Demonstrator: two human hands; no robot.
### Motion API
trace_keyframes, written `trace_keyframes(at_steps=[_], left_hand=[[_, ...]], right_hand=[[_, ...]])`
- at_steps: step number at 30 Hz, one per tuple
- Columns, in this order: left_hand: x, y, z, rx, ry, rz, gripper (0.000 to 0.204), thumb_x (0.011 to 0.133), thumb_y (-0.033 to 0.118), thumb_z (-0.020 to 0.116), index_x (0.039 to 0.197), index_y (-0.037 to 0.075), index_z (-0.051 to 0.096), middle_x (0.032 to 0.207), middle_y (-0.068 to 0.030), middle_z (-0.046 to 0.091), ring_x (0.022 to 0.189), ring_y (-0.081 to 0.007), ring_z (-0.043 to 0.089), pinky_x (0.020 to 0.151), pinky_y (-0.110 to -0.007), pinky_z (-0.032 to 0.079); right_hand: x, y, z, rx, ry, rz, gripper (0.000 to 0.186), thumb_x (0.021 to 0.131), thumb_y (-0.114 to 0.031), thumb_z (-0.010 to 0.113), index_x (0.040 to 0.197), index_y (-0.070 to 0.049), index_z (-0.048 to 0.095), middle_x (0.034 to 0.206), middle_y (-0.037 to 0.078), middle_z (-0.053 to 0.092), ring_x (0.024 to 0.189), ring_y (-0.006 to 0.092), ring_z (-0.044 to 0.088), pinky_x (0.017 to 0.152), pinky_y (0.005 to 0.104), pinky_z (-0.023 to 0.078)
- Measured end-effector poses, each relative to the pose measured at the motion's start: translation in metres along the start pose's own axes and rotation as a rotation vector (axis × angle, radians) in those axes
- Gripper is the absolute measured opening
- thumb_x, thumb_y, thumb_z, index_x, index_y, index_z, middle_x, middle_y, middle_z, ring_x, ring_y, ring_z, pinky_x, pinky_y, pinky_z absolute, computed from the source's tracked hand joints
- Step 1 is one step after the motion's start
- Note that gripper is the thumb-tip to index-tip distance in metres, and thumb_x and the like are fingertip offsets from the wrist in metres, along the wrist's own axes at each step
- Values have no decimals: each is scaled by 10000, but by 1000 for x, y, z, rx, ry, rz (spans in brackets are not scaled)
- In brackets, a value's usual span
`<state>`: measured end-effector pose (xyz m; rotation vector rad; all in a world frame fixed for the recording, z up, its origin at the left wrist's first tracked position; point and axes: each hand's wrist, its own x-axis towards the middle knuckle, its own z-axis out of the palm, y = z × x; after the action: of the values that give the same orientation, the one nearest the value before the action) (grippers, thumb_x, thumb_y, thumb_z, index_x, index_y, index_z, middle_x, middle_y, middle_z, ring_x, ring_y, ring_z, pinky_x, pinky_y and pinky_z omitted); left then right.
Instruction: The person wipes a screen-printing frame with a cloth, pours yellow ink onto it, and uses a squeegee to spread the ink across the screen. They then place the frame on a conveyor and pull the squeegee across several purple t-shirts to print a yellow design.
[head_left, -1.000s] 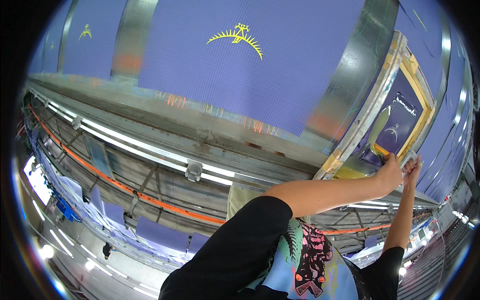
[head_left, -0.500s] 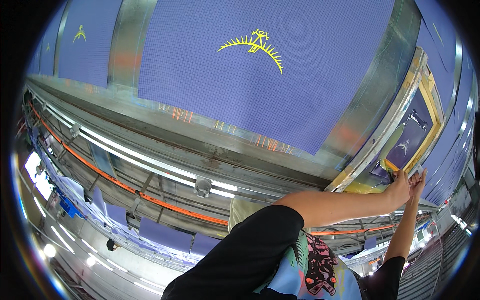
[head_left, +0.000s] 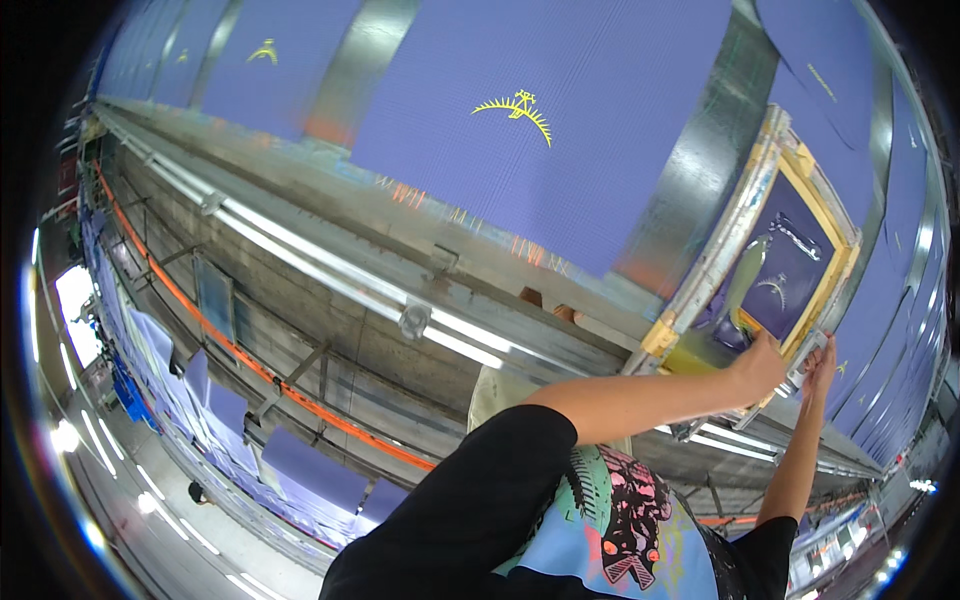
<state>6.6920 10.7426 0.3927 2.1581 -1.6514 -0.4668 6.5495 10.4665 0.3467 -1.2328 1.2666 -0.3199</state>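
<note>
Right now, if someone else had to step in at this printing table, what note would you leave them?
Left hand: gripping the near edge of the yellow-taped screen frame.
Right hand: on the same edge, at the frame's near right corner.
The frame lies over the purple fabric on the long table.
Done: a yellow motif is already printed on the panel to the left, and another further left.
Left: whether the panel under the frame is printed cannot be told; further purple panels continue to the right.
</note>
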Motion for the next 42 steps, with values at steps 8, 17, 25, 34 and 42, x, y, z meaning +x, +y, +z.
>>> trace_keyframes(at_steps=[8, 17, 25, 34, 42], left_hand=[[-25, -2, 16, 38, 225, -3, 236, 844, 188, 676, 1033, 86, 773, 1164, -103, 717, 1123, -281, 647, 967, -518, 457], [-138, -49, -61, -63, 633, -233, 457, 688, 155, 782, 1142, 202, 744, 1084, -13, 715, 1091, -247, 631, 894, -436, 456], [-253, -160, -137, -87, 743, -721, 368, 793, 180, 755, 1161, 160, 767, 907, -96, 748, 877, -300, 710, 776, -424, 548], [-262, -171, -195, -42, 658, -703, 409, 784, 93, 750, 1193, 105, 757, 814, -105, 729, 695, -203, 681, 685, -331, 527], [-261, -121, -128, 88, 319, -385, 600, 719, -7, 800, 1291, 138, 689, 1282, -31, 720, 1076, -242, 712, 864, -365, 559]], right_hand=[[15, -10, 5, -205, -26, -279, 309, 1085, -358, 555, 1149, -89, 693, 633, -99, 365, 509, 7, 304, 451, 215, 214], [-29, -35, 153, -159, -25, -683, 234, 1007, -210, 636, 1168, -67, 728, 762, -27, 583, 640, 63, 498, 561, 256, 405], [-131, -15, 346, -71, 34, -809, 192, 1004, -183, 583, 1109, -79, 706, 804, 175, 685, 710, 303, 631, 721, 447, 493], [-166, -22, 346, -58, 1, -620, 190, 1016, -185, 560, 1153, -103, 665, 669, 171, 640, 649, 350, 644, 674, 496, 474], [-135, 9, 272, -179, 83, -575, 196, 1031, -194, 539, 1145, -101, 669, 699, 160, 661, 693, 347, 658, 721, 495, 479]])
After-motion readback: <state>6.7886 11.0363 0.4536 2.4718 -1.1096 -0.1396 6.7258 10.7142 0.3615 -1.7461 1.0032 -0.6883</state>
